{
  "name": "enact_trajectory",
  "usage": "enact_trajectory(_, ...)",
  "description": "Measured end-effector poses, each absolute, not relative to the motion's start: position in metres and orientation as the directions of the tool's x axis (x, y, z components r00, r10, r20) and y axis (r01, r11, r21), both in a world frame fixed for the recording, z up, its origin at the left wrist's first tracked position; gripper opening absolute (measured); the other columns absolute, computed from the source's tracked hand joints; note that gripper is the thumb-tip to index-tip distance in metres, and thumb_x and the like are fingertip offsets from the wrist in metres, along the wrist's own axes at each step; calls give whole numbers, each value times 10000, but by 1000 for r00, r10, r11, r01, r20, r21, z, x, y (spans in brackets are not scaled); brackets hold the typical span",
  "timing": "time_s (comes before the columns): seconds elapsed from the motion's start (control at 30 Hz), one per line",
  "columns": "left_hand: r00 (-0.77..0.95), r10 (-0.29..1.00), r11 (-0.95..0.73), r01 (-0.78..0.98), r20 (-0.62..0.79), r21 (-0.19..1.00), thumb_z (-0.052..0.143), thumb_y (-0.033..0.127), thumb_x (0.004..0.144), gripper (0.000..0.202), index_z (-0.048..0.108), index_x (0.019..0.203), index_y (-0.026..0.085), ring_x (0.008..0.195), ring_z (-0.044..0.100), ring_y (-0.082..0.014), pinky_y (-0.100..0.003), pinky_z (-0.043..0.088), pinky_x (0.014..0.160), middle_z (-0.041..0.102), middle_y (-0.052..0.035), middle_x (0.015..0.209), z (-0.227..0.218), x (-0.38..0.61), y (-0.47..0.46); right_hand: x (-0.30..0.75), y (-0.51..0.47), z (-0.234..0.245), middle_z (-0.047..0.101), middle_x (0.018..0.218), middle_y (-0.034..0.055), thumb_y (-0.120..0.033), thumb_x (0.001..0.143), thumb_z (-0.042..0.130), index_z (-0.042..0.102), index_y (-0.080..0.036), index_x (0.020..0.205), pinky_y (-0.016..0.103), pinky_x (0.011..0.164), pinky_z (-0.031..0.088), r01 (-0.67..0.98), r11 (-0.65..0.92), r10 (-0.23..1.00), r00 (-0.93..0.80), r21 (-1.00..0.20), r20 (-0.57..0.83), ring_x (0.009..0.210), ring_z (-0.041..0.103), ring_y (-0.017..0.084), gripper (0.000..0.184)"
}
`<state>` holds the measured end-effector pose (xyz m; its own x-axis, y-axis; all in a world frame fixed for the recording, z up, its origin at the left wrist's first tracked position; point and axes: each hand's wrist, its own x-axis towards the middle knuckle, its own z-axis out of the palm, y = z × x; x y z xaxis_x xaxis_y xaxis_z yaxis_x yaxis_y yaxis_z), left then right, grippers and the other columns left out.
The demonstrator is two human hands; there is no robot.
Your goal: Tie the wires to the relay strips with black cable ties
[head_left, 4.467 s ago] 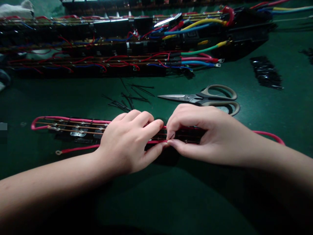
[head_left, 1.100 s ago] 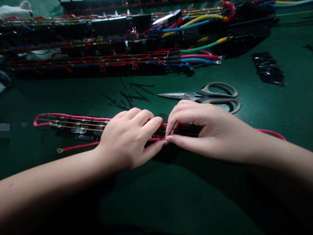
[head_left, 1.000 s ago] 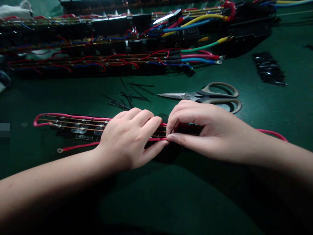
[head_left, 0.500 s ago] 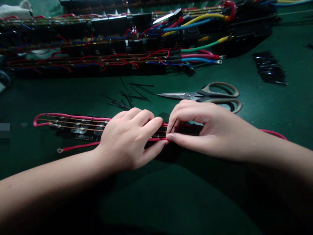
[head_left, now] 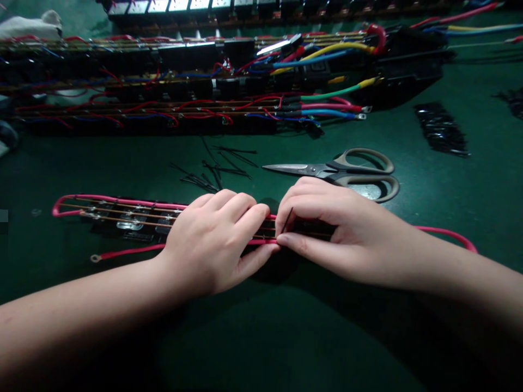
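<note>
A long black busbar assembly [head_left: 134,216] with copper-coloured rods lies across the green table. A red cable [head_left: 110,199] runs along it, loops at the left and comes back along the near side, with a ring terminal [head_left: 96,258] at one red end. My left hand [head_left: 216,239] is closed over the middle of the assembly, its thumb on the near red cable. Beside it, my right hand [head_left: 327,226] pinches a thin black cable tie [head_left: 288,219] between thumb and fingers at the near cable. The hands hide the assembly's middle.
Scissors [head_left: 330,170] lie just beyond my right hand. Several loose black cable ties [head_left: 216,166] lie left of them. A bundle of black ties [head_left: 441,128] is at the right. Larger wired assemblies [head_left: 163,111] with coloured cables stretch across the back.
The whole view has shifted slightly, so things sit lower in the picture. Both hands keep the same hold, and the cable tie stays in my right fingers.
</note>
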<state>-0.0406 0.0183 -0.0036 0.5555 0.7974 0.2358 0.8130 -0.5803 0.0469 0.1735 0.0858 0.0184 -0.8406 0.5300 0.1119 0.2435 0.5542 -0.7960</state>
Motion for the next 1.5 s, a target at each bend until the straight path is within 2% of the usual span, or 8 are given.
enact_trajectory(0.2, 550, 791, -589, 804, 269, 85, 509, 467, 996, 340, 651, 1007, 158, 833, 649, -280, -407, 482, 674, 709, -91, 978, -6, -43, 17, 173, 86, 18, 650, 832, 42, -118, 923, 623, 698, -134, 858, 285, 740, 449, 236, 564, 517, -848, -791, 115, 810, 582, 155, 100)
enact_trajectory(0.43, 528, 757, -635, 733, 385, 244, 567, 399, 988, 291, 631, 1091, 134, 967, 661, -270, -407, 522, 826, 701, -120, 1074, -3, -46, 15, 174, 87, 18, 639, 818, 38, -161, 931, 628, 692, -147, 848, 300, 723, 439, 253, 582, 516, -850, -773, 110, 795, 575, 165, 106)
enact_trajectory(0.63, 548, 745, -648, 729, 380, 220, 600, 350, 974, 241, 626, 1096, 144, 946, 668, -262, -392, 527, 783, 705, -111, 1064, -5, -48, 16, 174, 87, 19, 641, 811, 37, -158, 926, 625, 688, -154, 847, 300, 704, 438, 255, 580, 515, -851, -773, 106, 787, 582, 169, 102)
enact_trajectory(0.9, 551, 748, -644, 736, 371, 206, 600, 321, 974, 212, 608, 1107, 156, 957, 673, -249, -375, 531, 802, 712, -108, 1061, -4, -48, 15, 173, 86, 16, 658, 815, 43, -160, 896, 641, 682, -169, 838, 305, 682, 446, 254, 593, 518, -847, -764, 121, 782, 593, 182, 72)
enact_trajectory(1.03, 548, 730, -667, 703, 409, 247, 605, 301, 971, 263, 581, 1199, 172, 1014, 672, -238, -372, 538, 868, 713, -114, 1108, -3, -50, 13, 173, 86, 15, 648, 798, 32, -116, 855, 657, 677, -160, 809, 281, 689, 450, 200, 625, 494, -849, -755, 184, 774, 589, 159, 67)
enact_trajectory(1.17, 566, 672, -718, 657, 477, 233, 663, 260, 940, 382, 545, 1296, 184, 1067, 661, -228, -386, 548, 921, 717, -111, 1160, -1, -52, 8, 174, 86, 14, 659, 809, 32, -91, 830, 678, 680, -160, 802, 271, 697, 453, 167, 650, 475, -851, -742, 224, 782, 598, 151, 74)
enact_trajectory(1.37, 605, 600, -779, 591, 523, 209, 734, 186, 890, 254, 647, 1129, 185, 941, 699, -191, -357, 566, 848, 770, -52, 997, 6, -50, 5, 173, 86, 14, 673, 798, 41, -126, 860, 676, 695, -154, 781, 268, 694, 455, 153, 669, 465, -850, -728, 248, 780, 596, 149, 86)
enact_trajectory(1.5, 587, 619, -769, 589, 521, 249, 720, 173, 898, 151, 663, 1038, 186, 867, 724, -171, -341, 570, 801, 782, -20, 899, 8, -47, 5, 172, 85, 14, 680, 805, 36, -131, 853, 688, 694, -167, 772, 270, 697, 459, 167, 669, 463, -856, -724, 229, 793, 593, 154, 88)
